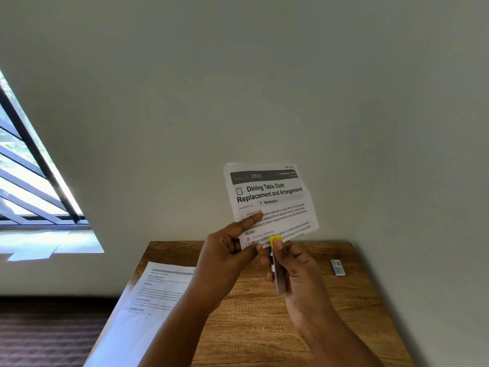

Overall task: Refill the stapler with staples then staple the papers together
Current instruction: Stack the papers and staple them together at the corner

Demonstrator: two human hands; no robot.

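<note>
I hold a folded printed paper (270, 200) upright above the wooden table (344, 313). My left hand (225, 250) pinches its lower left edge, thumb lying across the text. My right hand (293, 268) grips a stapler (276, 260) with a yellow tip and a metal body. The yellow tip sits at the paper's bottom edge, under my right thumb. Whether the stapler's jaws enclose the paper is hidden by my fingers. A small staple box (338, 267) lies on the table to the right.
More printed sheets (156, 292) lie over the table's left edge. The table stands against a plain wall (264, 88). A barred window (31, 181) is at the left, and dark flooring (47, 335) lies below it.
</note>
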